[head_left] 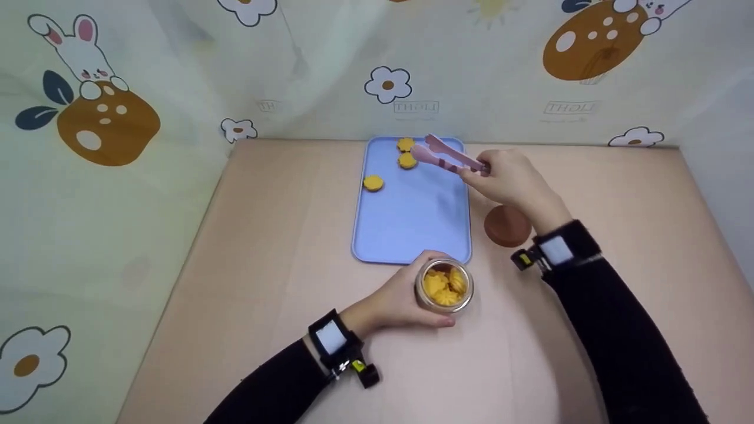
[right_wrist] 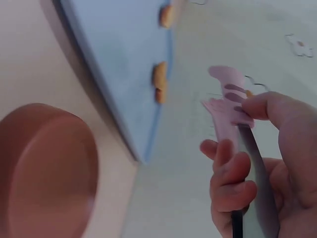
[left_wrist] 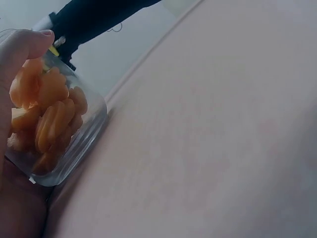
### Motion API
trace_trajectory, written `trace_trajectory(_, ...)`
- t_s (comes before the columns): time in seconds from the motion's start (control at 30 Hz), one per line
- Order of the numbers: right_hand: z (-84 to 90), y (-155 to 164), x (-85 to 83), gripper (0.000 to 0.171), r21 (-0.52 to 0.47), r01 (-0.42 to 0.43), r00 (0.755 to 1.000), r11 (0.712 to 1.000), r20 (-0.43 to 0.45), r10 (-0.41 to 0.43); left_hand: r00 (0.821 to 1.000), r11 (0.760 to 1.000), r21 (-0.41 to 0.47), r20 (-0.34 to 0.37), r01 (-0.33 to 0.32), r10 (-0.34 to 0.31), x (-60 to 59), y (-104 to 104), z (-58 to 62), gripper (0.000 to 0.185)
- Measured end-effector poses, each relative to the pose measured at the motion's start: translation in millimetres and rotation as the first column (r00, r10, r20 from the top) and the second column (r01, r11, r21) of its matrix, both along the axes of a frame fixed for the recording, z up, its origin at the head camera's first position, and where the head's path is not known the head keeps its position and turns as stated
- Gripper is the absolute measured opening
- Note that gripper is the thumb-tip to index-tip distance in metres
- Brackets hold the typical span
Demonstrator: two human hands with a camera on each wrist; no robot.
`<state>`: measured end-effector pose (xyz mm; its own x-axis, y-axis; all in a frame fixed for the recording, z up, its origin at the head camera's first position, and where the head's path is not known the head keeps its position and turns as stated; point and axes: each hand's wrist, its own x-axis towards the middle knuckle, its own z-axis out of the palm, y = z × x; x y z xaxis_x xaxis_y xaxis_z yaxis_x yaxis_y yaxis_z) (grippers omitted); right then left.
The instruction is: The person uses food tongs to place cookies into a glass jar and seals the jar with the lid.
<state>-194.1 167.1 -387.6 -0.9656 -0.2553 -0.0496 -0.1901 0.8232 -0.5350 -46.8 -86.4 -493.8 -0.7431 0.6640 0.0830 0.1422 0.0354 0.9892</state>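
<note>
tongs (head_left: 447,156), pink with darker stripes, sit pinched in the right hand (head_left: 511,179), thumb on top and fingers curled underneath, as the right wrist view shows (right_wrist: 230,106). their two tips stand apart and reach over the far end of the blue tray (head_left: 412,224), just beside the two orange flower-shaped cookies (head_left: 406,153) lying close together near the tray's far edge. a third cookie (head_left: 373,183) lies alone toward the tray's left edge, well apart from that pair. under the right wrist, on the table (head_left: 235,282) just right of the tray, rests a round brown lid (head_left: 506,226).

the left hand (head_left: 400,300) wraps around a clear glass jar (head_left: 445,285), fingers curled on its side and thumb near the rim; the jar stands upright and uncovered just in front of the tray's near edge, holding more of the same orange cookies (left_wrist: 44,114). both forearms wear black sleeves and wrist-mounted cameras. a curtain printed with flowers and rabbits (head_left: 88,88) surrounds the table.
</note>
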Motion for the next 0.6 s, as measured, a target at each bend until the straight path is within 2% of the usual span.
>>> trace_trajectory(0.23,-21.7,-20,-21.9,0.042,-0.007,0.042,0.996,0.999,0.077,-0.041,1.000,1.000,0.002,0.018,0.003,-0.003,0.0,2,1.8,0.096)
trace_trajectory(0.6,-32.8,-37,-31.1,0.045,0.023,0.066,0.992,0.998,0.102,-0.068,1.000,1.000,0.003,0.007,-0.004,0.004,-0.9,1,6.9,0.095)
